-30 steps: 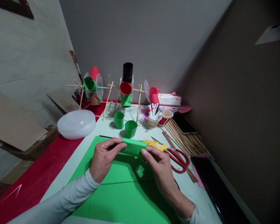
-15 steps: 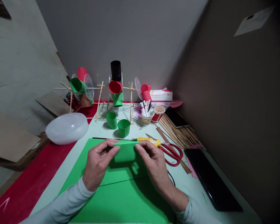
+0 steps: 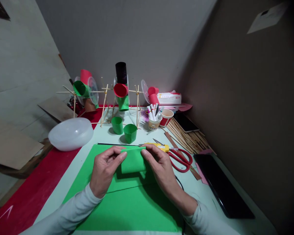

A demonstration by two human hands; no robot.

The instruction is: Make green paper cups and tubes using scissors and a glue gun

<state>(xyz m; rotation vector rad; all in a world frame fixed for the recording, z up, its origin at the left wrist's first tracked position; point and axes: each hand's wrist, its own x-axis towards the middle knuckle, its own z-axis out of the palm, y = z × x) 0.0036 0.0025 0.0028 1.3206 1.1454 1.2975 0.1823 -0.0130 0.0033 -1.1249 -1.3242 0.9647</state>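
Observation:
Between both hands I hold a small piece of green paper (image 3: pixel 133 162), curled over along its top edge. My left hand (image 3: pixel 105 169) pinches its upper left corner between thumb and fingers. At the upper right corner, my right hand (image 3: pixel 160 168) grips it the same way. Below lies a large green sheet (image 3: pixel 127 212) with a dark line across it. Two green paper cups (image 3: pixel 130 133) stand just beyond the sheet. Red-handled scissors (image 3: pixel 180 160) and a yellow-handled tool (image 3: pixel 160 147) rest beside my right hand.
Stick frames at the back carry coloured paper tubes (image 3: pixel 121 90) and clear discs. A translucent bowl (image 3: pixel 71 134) sits at left. Markers in a paper cup (image 3: pixel 154 123), a red-and-white cup (image 3: pixel 166 117), wooden sticks (image 3: pixel 186 138) and a black device (image 3: pixel 222 186) occupy the right.
The paper's lower part has tilted so that more of its front face shows. Both hands keep their hold at nearly the same place.

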